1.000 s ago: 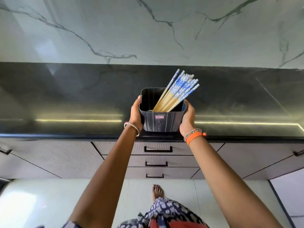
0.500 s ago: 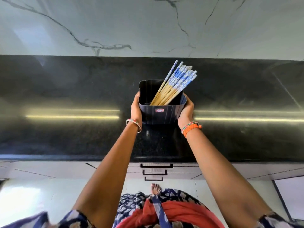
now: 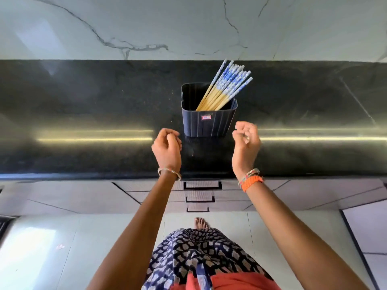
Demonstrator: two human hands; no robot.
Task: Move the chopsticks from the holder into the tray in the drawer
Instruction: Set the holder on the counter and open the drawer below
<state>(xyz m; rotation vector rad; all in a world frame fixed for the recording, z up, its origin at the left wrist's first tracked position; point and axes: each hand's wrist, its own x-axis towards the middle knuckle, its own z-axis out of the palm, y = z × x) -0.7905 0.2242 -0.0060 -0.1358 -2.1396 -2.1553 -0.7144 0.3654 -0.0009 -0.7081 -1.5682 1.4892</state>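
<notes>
A dark ribbed holder (image 3: pixel 208 122) stands upright on the black countertop (image 3: pixel 83 114). Several chopsticks (image 3: pixel 225 86) with wooden shafts and blue-and-white tops lean to the right inside it. My left hand (image 3: pixel 167 147) hovers just below and to the left of the holder, fingers loosely curled, holding nothing. My right hand (image 3: pixel 246 141) hovers to its lower right, fingers also loosely curled and empty. Neither hand touches the holder. Three closed drawers (image 3: pixel 201 194) sit under the counter edge; no tray is visible.
A marble wall (image 3: pixel 188 28) rises behind the counter. Drawer handles (image 3: pixel 202 186) line up below the counter edge, with cabinet fronts on both sides. Pale floor tiles (image 3: pixel 62 248) and my foot (image 3: pixel 201 222) lie below.
Both hands held the holder and set it farther back on the counter. They have now let go and drawn back toward me.
</notes>
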